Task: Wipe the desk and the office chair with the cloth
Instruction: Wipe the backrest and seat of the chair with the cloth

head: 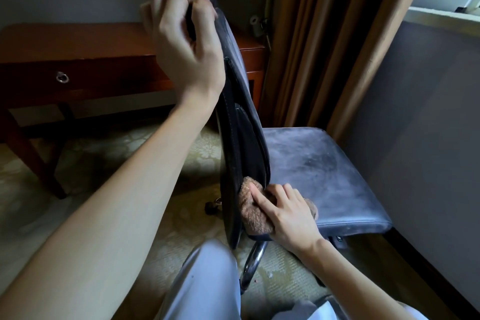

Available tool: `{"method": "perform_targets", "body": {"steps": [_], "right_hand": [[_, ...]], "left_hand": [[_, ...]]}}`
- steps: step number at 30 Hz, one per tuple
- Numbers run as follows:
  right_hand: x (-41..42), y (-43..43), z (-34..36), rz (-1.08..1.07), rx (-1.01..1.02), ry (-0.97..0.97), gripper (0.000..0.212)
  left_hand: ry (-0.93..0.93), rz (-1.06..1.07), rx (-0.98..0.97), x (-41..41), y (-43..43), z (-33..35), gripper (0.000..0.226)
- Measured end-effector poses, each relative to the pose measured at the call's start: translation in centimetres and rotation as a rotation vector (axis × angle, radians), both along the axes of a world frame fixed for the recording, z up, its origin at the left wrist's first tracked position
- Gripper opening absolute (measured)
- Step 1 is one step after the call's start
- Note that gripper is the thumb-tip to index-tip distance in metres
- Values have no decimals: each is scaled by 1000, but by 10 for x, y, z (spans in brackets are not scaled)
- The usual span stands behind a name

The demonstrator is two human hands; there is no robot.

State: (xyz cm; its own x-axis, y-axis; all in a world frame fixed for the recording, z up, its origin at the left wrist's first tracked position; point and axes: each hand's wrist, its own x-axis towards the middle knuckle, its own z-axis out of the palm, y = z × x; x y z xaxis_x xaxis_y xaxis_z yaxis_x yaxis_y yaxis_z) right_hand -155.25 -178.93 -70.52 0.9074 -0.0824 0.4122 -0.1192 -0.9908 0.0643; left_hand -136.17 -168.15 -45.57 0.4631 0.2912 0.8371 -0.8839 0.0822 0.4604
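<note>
A dark leather office chair (319, 169) stands before me, seen from behind its backrest, with a dusty grey seat. My left hand (181, 36) grips the top edge of the backrest. Low down, my right hand (283, 213) presses a brown fluffy cloth (250, 205) against the foot of the backrest where it meets the seat; the fingers lie curled over the cloth. The wooden desk (85, 44), reddish brown with a ring-pull drawer, stands at the back left against the wall.
Brown curtains (324, 41) hang behind the chair. A grey wall (428, 125) under a window closes in the right side. Patterned carpet (109, 158) covers the floor. The chair's chrome support (253, 260) and a castor (211, 206) show below; my light trousers (207, 283) are at the bottom.
</note>
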Motion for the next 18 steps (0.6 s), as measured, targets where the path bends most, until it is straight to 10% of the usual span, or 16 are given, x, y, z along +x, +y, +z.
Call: {"method": "perform_targets", "body": {"steps": [9, 14, 18], "right_hand": [[-21, 20, -26, -77, 85, 155, 86], [-15, 24, 22, -68, 95, -170, 89], [0, 25, 81, -41, 92, -554, 75]], "left_hand": [[-93, 22, 200, 2, 10, -13, 10], [-95, -65, 296, 1, 11, -24, 52], [242, -294, 453, -17, 9, -73, 91]]}}
